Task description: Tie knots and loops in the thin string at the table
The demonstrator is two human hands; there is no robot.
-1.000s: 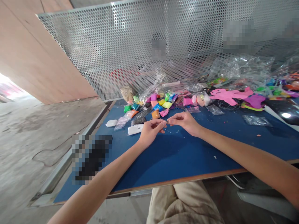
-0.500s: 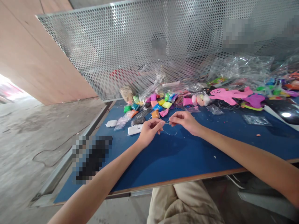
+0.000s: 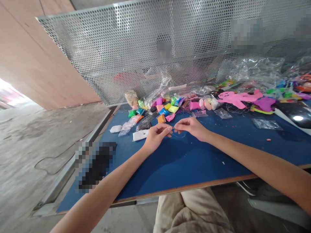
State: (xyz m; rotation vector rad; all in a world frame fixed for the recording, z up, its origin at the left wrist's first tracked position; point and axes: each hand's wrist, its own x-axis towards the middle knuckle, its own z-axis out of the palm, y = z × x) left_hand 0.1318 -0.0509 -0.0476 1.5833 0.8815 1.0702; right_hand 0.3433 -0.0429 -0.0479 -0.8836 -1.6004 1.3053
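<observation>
My left hand [image 3: 157, 135] is closed in a pinch on a thin wire [image 3: 179, 136], which loops down below the fingers over the blue tabletop. Close beside it, my right hand [image 3: 191, 127] pinches the same thin strand near its fingertips. The fingertips of both hands almost meet, and the small point between them is too fine to make out. Just behind the hands lie an orange packet [image 3: 161, 118] and a pink packet [image 3: 170, 117]. A white packet [image 3: 140, 135] rests left of my left hand.
A perforated metal panel [image 3: 136, 42] stands along the back of the blue table [image 3: 175, 165]. Before it lie colourful clay packets [image 3: 164, 112], clear plastic bags [image 3: 255, 69] and a pink figure cutout [image 3: 234, 98]. A white case [image 3: 116, 128] sits at the left.
My right hand drew slightly away from the left, then came back close to it. The wire loop below the fingers shifted and changed shape. Both hands kept their pinch.
</observation>
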